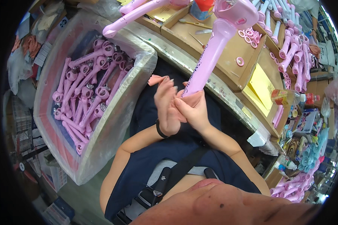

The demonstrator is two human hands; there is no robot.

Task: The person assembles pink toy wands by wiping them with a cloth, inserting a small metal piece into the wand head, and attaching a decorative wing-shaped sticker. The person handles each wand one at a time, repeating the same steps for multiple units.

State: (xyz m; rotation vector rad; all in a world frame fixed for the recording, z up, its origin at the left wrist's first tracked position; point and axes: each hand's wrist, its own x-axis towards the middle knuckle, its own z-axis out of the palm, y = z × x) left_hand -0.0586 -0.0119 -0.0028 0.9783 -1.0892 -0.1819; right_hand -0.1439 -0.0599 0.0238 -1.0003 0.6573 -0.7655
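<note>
Upright in front of me stands a pink plastic toy wand (208,56), with a wide hollow head at the top and dark lettering along its shaft. My right hand (197,114) is closed round its lower end through a salmon-pink cloth (191,100), which hides the tip. Just left of the shaft, my left hand (166,107) is slightly blurred, its fingers stretched up and a dark band round its wrist. Another bit of the cloth pokes out behind those fingers; whether it is one piece is hidden.
A plastic-lined bin (141,80) at the left holds many similar wands. Along the workbench lie cardboard trays (221,71) with pink rings (250,37), a brush (195,24) and yellow paper (260,88). More wands (296,56) and a drink bottle (287,96) are at the right.
</note>
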